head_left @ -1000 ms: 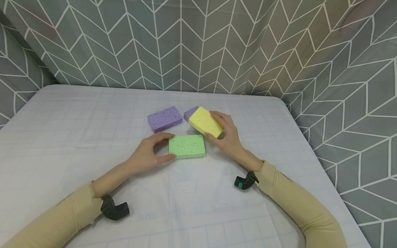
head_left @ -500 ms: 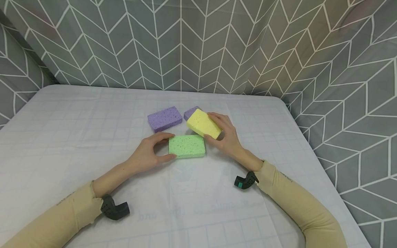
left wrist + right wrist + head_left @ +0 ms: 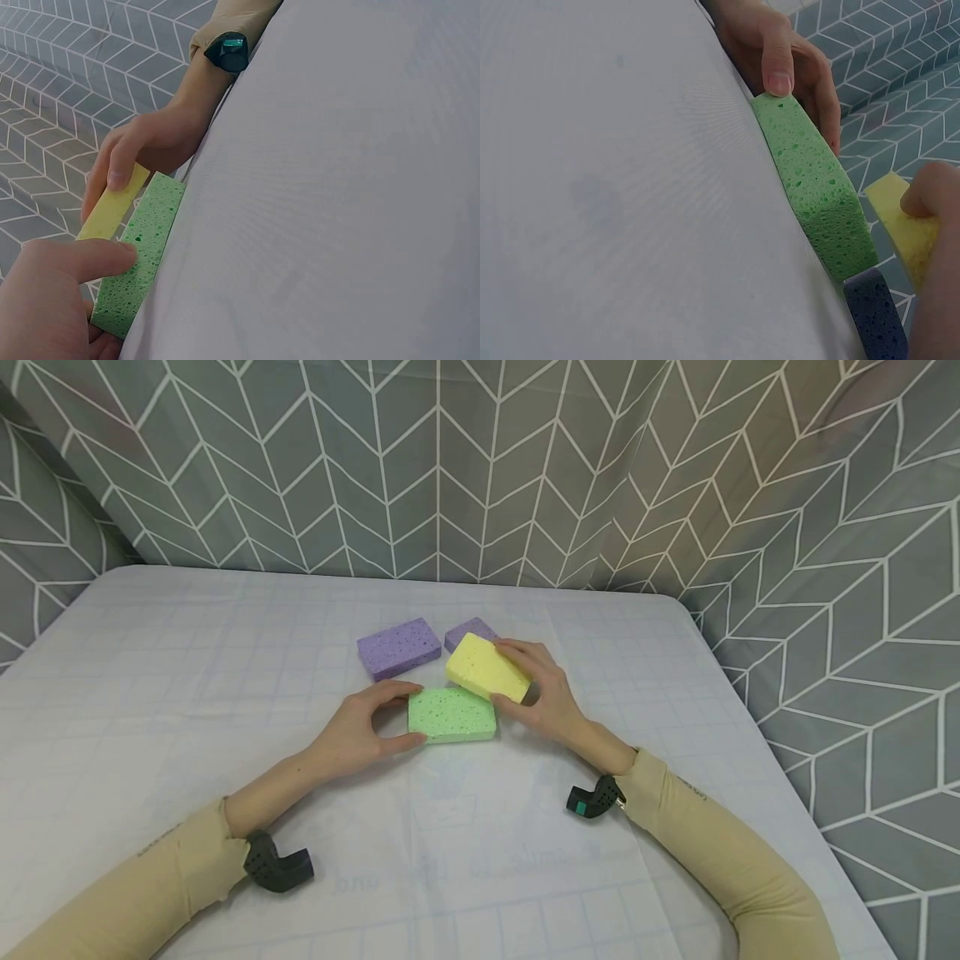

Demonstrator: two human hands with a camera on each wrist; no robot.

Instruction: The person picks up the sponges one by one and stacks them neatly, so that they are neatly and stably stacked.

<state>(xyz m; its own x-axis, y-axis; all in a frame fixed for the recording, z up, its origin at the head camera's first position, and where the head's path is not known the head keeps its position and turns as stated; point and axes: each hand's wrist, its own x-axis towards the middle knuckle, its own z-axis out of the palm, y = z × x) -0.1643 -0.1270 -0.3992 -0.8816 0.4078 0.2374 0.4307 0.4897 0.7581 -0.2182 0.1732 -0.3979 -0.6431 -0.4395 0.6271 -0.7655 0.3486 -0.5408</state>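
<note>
My left hand holds the left end of a green sponge, thumb on its near side and fingers at the far side; the sponge lies flat on the table. My right hand grips a yellow sponge by its right end. It is tilted and raised, overlapping the green sponge's far edge in the head view. In the left wrist view the yellow sponge stands just beyond the green one, with a gap between them. Whether they touch anywhere I cannot tell.
Behind lie two purple sponges: the left one in full view, the right one partly hidden by the yellow sponge. A dark bluish sponge shows beside the green one in the right wrist view. Patterned curtains border the white-covered table.
My right hand has brought the yellow sponge nearer and slightly left, down towards the green sponge, uncovering more of the right purple sponge. The left hand has stayed in place.
</note>
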